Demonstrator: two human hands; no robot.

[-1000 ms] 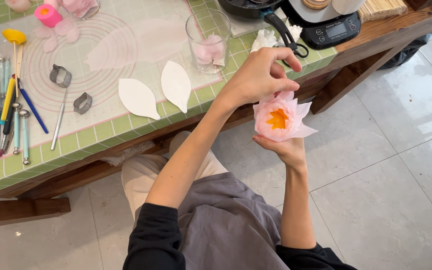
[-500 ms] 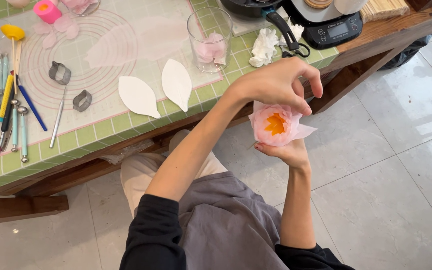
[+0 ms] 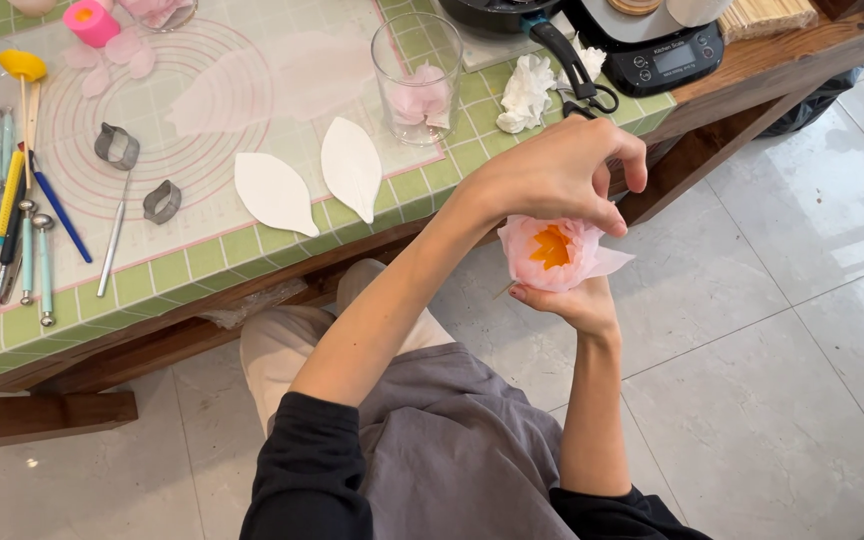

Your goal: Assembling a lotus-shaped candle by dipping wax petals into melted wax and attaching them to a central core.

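Observation:
A pink paper-thin flower (image 3: pixel 552 262) with an orange centre is held out over the floor, just off the table's front edge. My right hand (image 3: pixel 580 306) cups it from below, fingertips at its left side. My left hand (image 3: pixel 552 175) curls over its top, with the thumb and fingers pinching the upper petals. A loose pale petal edge sticks out to the flower's right.
On the green grid mat (image 3: pixel 202 262) lie two white leaf-shaped cutouts (image 3: pixel 274 192), a glass (image 3: pixel 417 65) of pink petals, metal cutters (image 3: pixel 117 145) and modelling tools (image 3: pixel 22 235). White crumpled tissue (image 3: pixel 527 92), scissors (image 3: pixel 584 85) and a black scale (image 3: pixel 667 55) sit at the right end. A tiled floor lies below.
The flower and both hands have lowered slightly from the table edge. My left hand has shifted from the flower's far upper side to curl over its top.

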